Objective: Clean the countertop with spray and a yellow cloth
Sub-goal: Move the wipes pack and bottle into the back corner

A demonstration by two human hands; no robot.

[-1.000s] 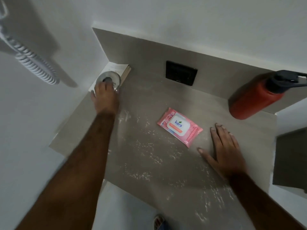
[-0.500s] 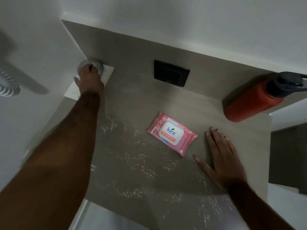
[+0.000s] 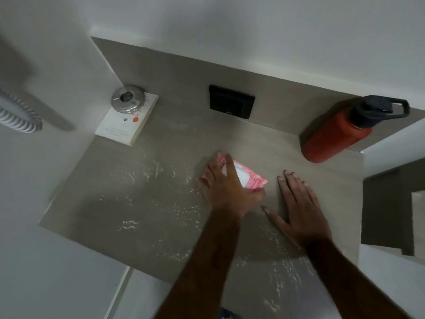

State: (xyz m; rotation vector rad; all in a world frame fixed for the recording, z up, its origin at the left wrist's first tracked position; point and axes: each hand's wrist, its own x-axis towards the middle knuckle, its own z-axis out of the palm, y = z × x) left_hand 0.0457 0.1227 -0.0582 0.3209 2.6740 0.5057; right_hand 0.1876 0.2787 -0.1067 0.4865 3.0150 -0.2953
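The grey countertop (image 3: 138,203) is strewn with white powder and crumbs, mostly across its middle and front. My left hand (image 3: 226,187) lies over a pink pack of wet wipes (image 3: 250,179) in the middle of the counter, fingers curled around its left end. Only the pack's right half shows. My right hand (image 3: 299,208) rests flat on the counter just right of the pack, fingers spread, holding nothing. No spray bottle or yellow cloth is in view.
A white book (image 3: 125,122) lies in the back left corner with a round metal ashtray (image 3: 127,101) on top. A red bottle with a black lid (image 3: 340,132) stands at the back right. A black socket plate (image 3: 231,104) is on the back wall. A coiled cord (image 3: 16,116) hangs at left.
My left hand has let go of the metal ashtray in the back left corner and swung right onto the pink wipes pack. My right hand has stayed flat.
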